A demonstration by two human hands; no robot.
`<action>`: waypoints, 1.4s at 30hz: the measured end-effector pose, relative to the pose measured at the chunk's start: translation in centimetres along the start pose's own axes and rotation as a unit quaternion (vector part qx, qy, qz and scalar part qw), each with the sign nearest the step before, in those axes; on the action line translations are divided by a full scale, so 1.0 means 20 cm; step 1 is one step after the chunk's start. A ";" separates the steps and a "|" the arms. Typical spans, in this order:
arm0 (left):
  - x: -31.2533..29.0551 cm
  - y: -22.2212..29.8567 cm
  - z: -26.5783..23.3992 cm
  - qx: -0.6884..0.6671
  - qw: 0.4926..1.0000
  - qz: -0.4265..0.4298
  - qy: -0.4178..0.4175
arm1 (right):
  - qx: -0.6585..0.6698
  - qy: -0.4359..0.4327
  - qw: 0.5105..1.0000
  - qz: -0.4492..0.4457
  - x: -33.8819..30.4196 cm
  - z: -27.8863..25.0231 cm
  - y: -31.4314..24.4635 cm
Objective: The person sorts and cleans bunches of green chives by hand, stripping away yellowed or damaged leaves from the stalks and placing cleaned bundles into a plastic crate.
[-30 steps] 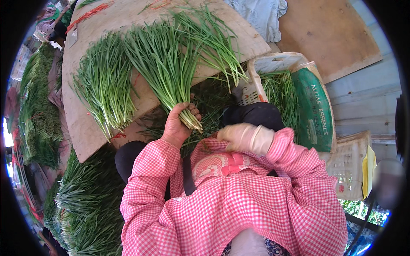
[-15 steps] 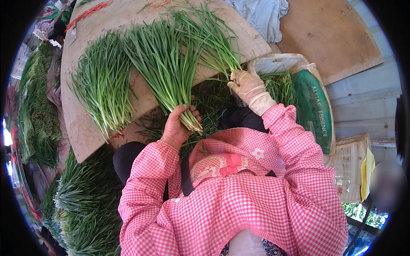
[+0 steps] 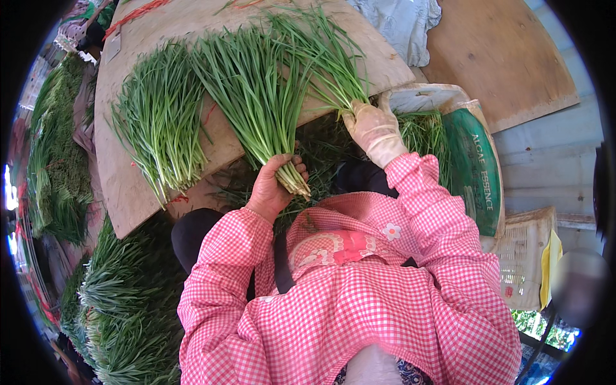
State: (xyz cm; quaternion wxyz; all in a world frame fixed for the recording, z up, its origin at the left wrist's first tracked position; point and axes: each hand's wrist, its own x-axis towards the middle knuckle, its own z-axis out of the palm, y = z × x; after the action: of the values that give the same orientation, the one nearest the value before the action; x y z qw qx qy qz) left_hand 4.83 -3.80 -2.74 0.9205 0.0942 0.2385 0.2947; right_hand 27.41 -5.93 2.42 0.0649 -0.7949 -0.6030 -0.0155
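Observation:
My bare left hand [image 3: 274, 187] is wrapped round the pale stem ends of a bunch of garlic chives [image 3: 256, 96], whose green leaves fan out over the board [image 3: 128, 204]. In my right hand [image 3: 373, 130], which wears a cream glove, the stems of a looser, smaller bunch of chives [image 3: 337, 70] are gripped. The leaf tips of the two bunches overlap on the board. To the left of them lies another spread of chives [image 3: 160, 115], touched by neither hand, its stems pointing toward me.
At my right stands a white crate [image 3: 423, 96] with green stalks inside and a green sack [image 3: 473, 170] over its side. Many chives [image 3: 122, 308] are heaped at lower left. Red ties [image 3: 138, 14] and a pale cloth [image 3: 404, 25] lie at the back.
My right hand has shifted slightly down and left with its bunch, and its fingers are turned more inward. The left hand keeps its hold. The whole view has moved a little.

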 end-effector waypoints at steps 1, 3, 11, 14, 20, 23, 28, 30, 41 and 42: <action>0.00 0.00 0.00 0.001 1.000 0.002 0.002 | 0.026 -0.021 0.999 0.008 -0.04 -0.08 -0.06; 0.01 0.00 -0.01 0.011 1.000 -0.003 0.018 | 0.087 -0.042 0.995 0.009 -0.11 -0.09 -0.12; 0.02 -0.01 -0.05 0.030 0.998 -0.051 0.026 | 0.304 -0.195 0.930 -0.062 -0.30 0.03 -0.31; 0.00 -0.02 -0.01 0.035 0.998 -0.035 0.043 | 0.277 -0.176 0.943 -0.050 -0.32 0.04 -0.33; 0.01 0.00 -0.03 0.049 0.995 -0.027 0.080 | 0.336 -0.108 0.928 0.117 -0.23 0.14 -0.07; -0.01 0.01 -0.02 0.035 0.995 -0.007 0.092 | 0.451 0.008 0.880 0.148 -0.13 -0.02 0.17; -0.01 0.00 0.00 0.042 0.996 0.000 0.083 | 0.022 0.103 0.982 -0.158 -0.10 -0.22 0.42; 0.00 0.00 -0.02 0.050 0.994 0.010 0.092 | -0.074 -0.251 0.954 -0.147 -0.24 -0.20 0.22; 0.01 -0.01 -0.01 0.070 0.994 0.011 0.085 | 0.278 -0.335 0.896 -0.086 -0.38 -0.07 -0.29; 0.01 -0.01 -0.01 0.065 0.995 0.010 0.077 | 0.354 -0.313 0.878 -0.073 -0.36 -0.05 -0.25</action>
State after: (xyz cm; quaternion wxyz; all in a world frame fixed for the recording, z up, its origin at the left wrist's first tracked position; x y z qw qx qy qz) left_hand 4.88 -3.88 -3.04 0.8885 0.1333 0.3265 0.2937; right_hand 20.76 -11.73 3.15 0.1486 -0.6358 -0.6136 0.4440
